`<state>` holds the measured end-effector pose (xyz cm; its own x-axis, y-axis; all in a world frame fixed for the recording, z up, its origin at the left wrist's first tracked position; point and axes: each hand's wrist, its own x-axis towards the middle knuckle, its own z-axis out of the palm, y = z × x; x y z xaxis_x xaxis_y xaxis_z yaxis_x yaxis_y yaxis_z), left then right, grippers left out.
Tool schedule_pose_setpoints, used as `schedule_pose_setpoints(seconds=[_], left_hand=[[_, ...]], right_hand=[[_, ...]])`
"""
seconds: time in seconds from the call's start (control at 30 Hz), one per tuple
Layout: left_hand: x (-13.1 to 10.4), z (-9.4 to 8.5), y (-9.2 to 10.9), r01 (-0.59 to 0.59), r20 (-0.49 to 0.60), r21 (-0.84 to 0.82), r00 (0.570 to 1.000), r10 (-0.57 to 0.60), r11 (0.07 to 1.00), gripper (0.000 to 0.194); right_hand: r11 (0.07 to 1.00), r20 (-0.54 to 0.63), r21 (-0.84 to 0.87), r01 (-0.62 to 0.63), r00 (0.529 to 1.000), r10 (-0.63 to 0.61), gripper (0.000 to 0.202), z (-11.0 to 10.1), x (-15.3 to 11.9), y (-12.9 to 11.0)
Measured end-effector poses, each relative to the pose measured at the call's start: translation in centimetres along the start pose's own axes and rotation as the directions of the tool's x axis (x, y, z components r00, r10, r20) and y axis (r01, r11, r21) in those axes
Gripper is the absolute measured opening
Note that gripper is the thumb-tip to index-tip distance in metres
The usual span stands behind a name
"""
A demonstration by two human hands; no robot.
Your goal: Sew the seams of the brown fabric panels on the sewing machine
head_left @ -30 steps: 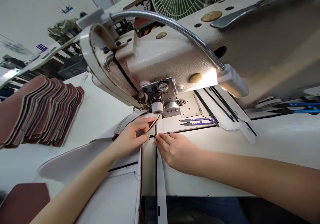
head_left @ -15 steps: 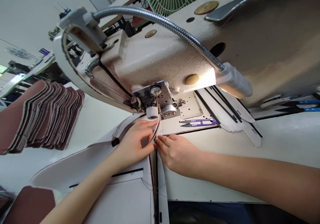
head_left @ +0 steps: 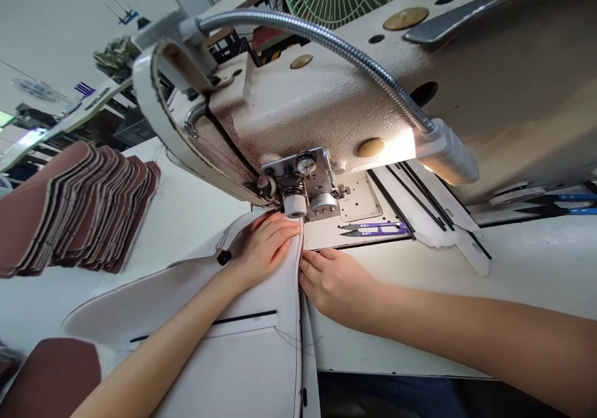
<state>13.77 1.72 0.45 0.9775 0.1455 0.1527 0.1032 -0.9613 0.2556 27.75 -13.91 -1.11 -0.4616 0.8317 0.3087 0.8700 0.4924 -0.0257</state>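
Rests unclenched left hand [head_left: 269, 247] on white panel [head_left: 252, 368], just beside sewing machine [head_left: 280, 110]; touches panel's dark edge with bunched fingertips of right hand [head_left: 338, 284], cannot tell whether clamped. Includes purple-handled thread snips [head_left: 375, 228] beyond right hand, stacked maroon pieces [head_left: 79, 209] left of left hand.

Beneath my left fingers [head_left: 283, 230] I see a white panel [head_left: 252, 368], smooth, matt and cloth-like; above them, a sewing machine [head_left: 280, 107] in pebbled, painted metal and a lamp neck [head_left: 321, 31] in shiny, ribbed metal; right of my right fingers [head_left: 314, 270], a smooth, faintly glossy desk [head_left: 443, 262].
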Motion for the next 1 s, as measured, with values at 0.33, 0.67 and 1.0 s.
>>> schedule_pose_setpoints(seconds=[0.33,0.67,1.0], left_hand=[[0.5,0.2,0.5,-0.037,-0.079,0.011,0.996,0.038,0.999,0.026],[1.0,0.5,0.2,-0.030,-0.115,-0.081,0.993,0.021,0.996,0.024],[1.2,1.5,-0.6,-0.021,-0.184,-0.094,0.983,0.004,0.995,0.026]], right_hand=[[0.999,-0.009,-0.040,0.010,1.000,-0.010,0.023,0.2,-0.2,0.1],[0.999,0.014,-0.045,0.014,1.000,-0.013,0.022,0.3,-0.3,0.5],[0.994,-0.043,-0.111,-0.012,0.999,0.007,0.026,0.6,-0.5,0.7]])
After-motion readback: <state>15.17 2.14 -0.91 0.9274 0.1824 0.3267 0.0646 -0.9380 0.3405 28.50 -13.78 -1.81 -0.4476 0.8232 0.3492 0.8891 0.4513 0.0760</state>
